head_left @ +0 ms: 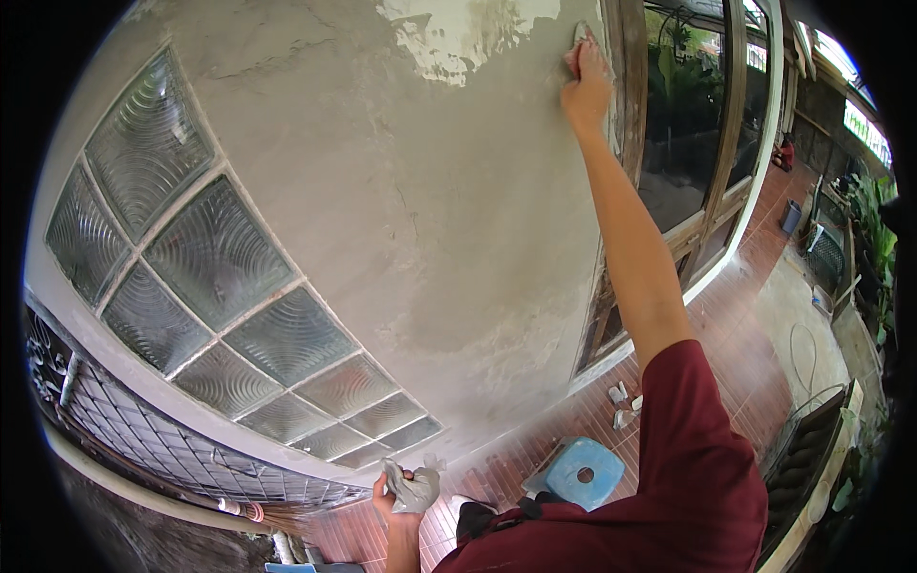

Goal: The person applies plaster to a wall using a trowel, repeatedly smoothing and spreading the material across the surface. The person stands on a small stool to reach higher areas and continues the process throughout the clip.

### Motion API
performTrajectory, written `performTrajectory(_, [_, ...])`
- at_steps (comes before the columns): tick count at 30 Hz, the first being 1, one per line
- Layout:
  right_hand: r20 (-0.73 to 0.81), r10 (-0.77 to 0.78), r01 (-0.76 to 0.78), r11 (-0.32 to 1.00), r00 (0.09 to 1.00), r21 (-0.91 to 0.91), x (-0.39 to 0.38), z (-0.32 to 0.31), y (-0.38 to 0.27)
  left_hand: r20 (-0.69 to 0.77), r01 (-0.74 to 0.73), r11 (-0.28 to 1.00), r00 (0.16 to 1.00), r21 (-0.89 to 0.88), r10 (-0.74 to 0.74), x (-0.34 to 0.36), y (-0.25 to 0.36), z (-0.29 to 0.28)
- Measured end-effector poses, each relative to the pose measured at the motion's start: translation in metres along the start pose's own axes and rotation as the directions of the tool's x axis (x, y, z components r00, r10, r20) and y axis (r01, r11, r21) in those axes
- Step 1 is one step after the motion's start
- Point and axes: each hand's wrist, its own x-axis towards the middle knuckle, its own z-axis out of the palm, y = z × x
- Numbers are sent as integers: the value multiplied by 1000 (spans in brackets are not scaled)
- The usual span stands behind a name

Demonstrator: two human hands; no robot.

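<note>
My right hand (587, 84) reaches far up, its closed fingers against the grey plastered wall (458, 201) beside the brown window frame. A small pale edge shows at its fingertips, but the kind of thing it grips is hidden. Down low, my left hand (390, 498) is wrapped round a crumpled grey bag (413, 487) that looks full of wet putty. Smooth grey coating covers most of the wall. Near the top, a ragged white patch (468, 31) stands out from it.
Patterned glass blocks (218, 250) fill the wall's left side. A blue plastic stool (587, 468) stands on the red tiled floor (731, 320), with white scraps (623, 403) close by. Dark glass windows (680, 124) line the right. A metal grille (143, 411) and a broom (277, 517) lie lower left.
</note>
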Motion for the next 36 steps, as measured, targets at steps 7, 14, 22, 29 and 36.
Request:
performTrajectory(7, [231,83,-102,992,969,70,-119,-4,-102,-7,81,997,997,5,-81,19,1,13])
performTrajectory(14, [522,-227,-121,827,822,549,-253,-106,-240,64,90,996,994,-29,-88,37,-18,43])
performTrajectory(22, [566,520,-714,675,640,187,-185,-146,-167,13,51,999,999,-9,-51,40,-33,17])
performTrajectory(29, [28,509,-504,840,860,202,-68,-92,-11,-31,63,998,998,-11,-63,9,-32,12])
performTrajectory(36, [143,232,-244,967,962,73,-53,-38,16,-66,71,997,995,-6,-71,14,-25,6])
